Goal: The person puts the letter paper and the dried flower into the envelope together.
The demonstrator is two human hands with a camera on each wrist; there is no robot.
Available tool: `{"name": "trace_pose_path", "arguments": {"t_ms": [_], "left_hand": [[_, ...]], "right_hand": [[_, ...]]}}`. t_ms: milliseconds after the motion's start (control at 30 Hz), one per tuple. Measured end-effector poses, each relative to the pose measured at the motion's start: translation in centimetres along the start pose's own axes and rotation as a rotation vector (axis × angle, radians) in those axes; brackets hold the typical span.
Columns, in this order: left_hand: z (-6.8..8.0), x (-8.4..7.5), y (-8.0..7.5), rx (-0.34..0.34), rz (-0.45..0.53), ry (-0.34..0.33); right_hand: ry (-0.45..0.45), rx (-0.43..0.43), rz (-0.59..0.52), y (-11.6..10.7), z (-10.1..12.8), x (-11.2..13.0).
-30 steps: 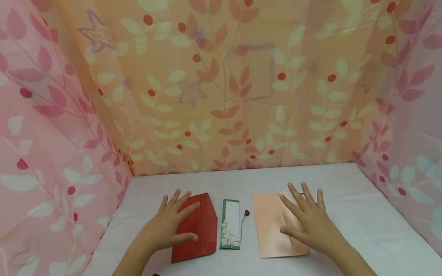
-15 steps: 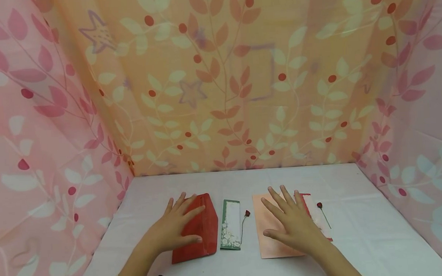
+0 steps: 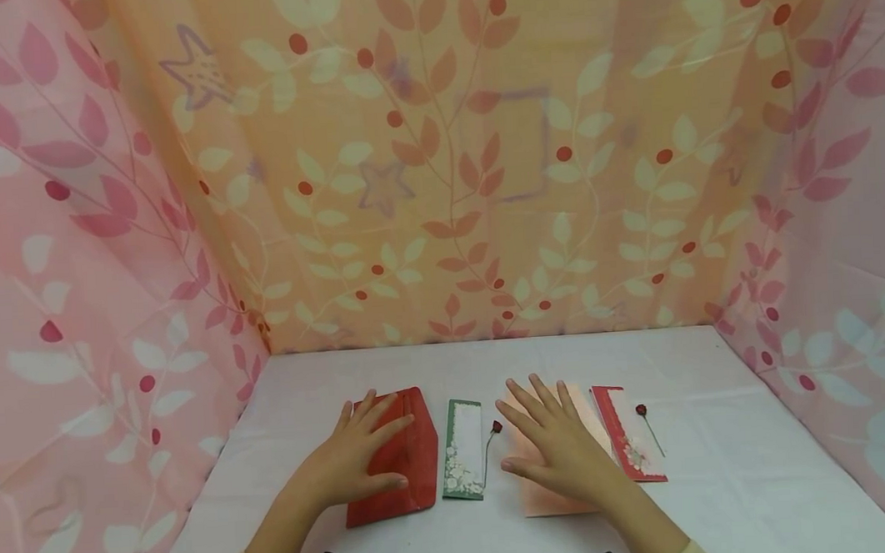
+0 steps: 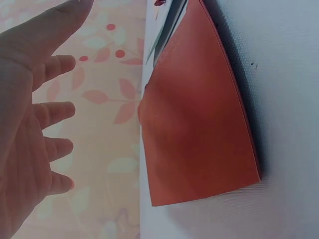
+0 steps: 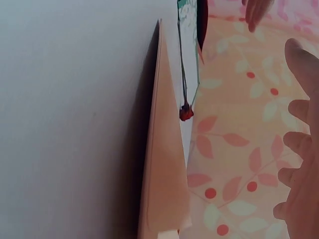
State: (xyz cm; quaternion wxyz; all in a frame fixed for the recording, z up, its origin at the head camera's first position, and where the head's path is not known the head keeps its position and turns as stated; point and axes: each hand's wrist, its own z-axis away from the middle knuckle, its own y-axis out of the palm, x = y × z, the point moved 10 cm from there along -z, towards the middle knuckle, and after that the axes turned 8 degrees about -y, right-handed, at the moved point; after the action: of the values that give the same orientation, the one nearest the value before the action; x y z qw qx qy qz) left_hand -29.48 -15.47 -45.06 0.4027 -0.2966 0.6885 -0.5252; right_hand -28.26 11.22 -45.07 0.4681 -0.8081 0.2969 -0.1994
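Note:
My left hand (image 3: 362, 458) lies open with spread fingers over the left half of a red envelope (image 3: 417, 470) on the white table. In the left wrist view the palm (image 4: 30, 124) appears to hover just off the red envelope (image 4: 199, 114). My right hand (image 3: 552, 446) is also open and spread, over a peach envelope (image 3: 537, 501). Between the envelopes lies a green bookmark (image 3: 462, 449) with a small red rose charm (image 3: 496, 427) on a cord. In the right wrist view the peach envelope (image 5: 162, 174) shows edge-on beside the rose charm (image 5: 186, 113).
A red bookmark (image 3: 630, 444) with a rose pin (image 3: 641, 410) lies right of the peach envelope. The white tablecloth (image 3: 761, 477) is walled on three sides by leaf-patterned curtains (image 3: 445, 184). Dark wrist-camera mounts show at the bottom edge.
My right hand has slid left across the peach envelope, uncovering the red bookmark at its right side. The left hand has barely shifted on the red envelope.

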Motion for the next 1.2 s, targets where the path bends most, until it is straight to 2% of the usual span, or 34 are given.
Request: {"name": "trace_pose_path", "arguments": {"t_ms": [367, 633, 833, 1200], "left_hand": [[0.3, 0.6, 0.5, -0.007, 0.000, 0.003], [0.2, 1.0, 1.0, 0.045, 0.037, -0.056], [0.0, 1.4, 1.8, 0.055, 0.025, -0.065], [-0.3, 2.3, 3.1, 0.114, 0.072, -0.093]], "right_hand": [[-0.020, 0.012, -0.056, 1.5, -2.0, 2.0], [-0.052, 0.001, -0.084, 2.2, -3.5, 3.3], [-0.047, 0.005, -0.147, 2.9, -4.6, 4.0], [-0.031, 0.066, -0.221, 5.9, -5.8, 4.5]]}}
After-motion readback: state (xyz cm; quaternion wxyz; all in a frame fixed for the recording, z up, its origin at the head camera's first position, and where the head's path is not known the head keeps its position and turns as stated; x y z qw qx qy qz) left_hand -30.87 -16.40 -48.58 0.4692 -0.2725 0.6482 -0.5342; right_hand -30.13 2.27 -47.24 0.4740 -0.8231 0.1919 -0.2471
